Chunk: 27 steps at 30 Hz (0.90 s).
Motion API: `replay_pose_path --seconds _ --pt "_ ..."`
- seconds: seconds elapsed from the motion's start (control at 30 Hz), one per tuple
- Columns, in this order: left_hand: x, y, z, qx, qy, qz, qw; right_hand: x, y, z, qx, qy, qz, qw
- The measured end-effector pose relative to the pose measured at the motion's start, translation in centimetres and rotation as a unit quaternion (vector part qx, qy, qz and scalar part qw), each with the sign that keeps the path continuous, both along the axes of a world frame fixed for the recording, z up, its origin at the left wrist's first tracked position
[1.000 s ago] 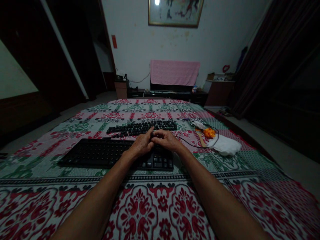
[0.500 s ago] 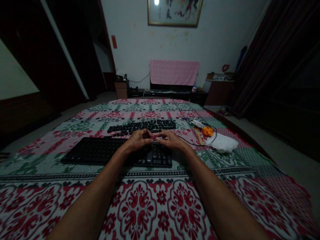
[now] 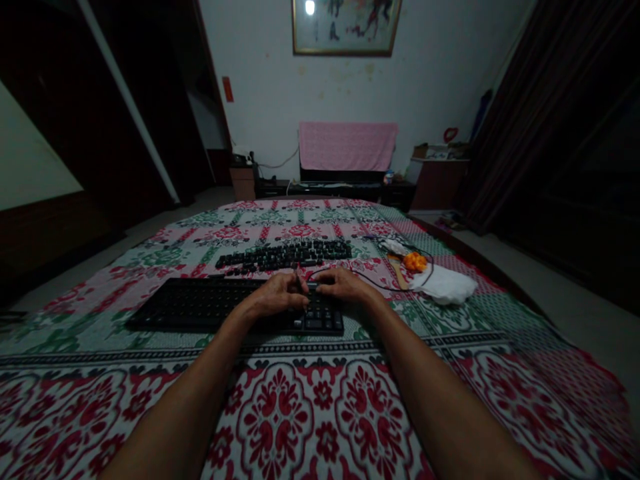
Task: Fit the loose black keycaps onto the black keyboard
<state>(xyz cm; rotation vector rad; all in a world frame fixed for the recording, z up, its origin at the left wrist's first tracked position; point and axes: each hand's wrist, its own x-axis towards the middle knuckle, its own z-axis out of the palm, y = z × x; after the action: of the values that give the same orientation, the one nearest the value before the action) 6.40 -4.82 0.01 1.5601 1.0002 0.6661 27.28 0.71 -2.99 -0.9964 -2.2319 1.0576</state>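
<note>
A black keyboard (image 3: 190,303) lies on the patterned cloth. Its left and middle part shows bare key sockets, while keycaps sit on the number block at its right end. Over the number block, my left hand (image 3: 277,295) has its fingers bent together, with a thin dark piece showing by the fingertips that is too small to name. My right hand (image 3: 343,285) is at the keyboard's back right edge, thumb on top and fingers curled over the edge. Behind the keyboard, loose black keycaps (image 3: 285,255) lie in rough rows.
A black cable (image 3: 375,285) loops rightward towards a white cloth or bag (image 3: 447,287), an orange bundle (image 3: 415,262) and a wooden-handled brush-like thing (image 3: 399,272). The patterned tablecloth (image 3: 300,413) covers the table. A pink towel (image 3: 347,145) hangs beyond.
My hands were together above the keyboard with something reddish between the fingertips. Now they are apart: the left has come down over the number block, the right onto the back edge.
</note>
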Motion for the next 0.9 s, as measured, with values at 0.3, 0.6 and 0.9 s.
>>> replay_pose_path --seconds 0.3,0.6,0.9 --pt "0.7 -0.4 0.2 0.082 0.094 -0.033 0.992 -0.1 0.6 -0.5 -0.017 0.017 0.001 1.0" --pt "1.2 -0.7 0.1 0.207 0.191 -0.019 0.959 0.0 0.3 -0.2 -0.005 0.022 0.012 1.0" --pt "1.6 -0.7 -0.3 0.143 0.149 0.024 0.978 -0.1 1.0 -1.0 -0.014 0.014 0.011 1.0"
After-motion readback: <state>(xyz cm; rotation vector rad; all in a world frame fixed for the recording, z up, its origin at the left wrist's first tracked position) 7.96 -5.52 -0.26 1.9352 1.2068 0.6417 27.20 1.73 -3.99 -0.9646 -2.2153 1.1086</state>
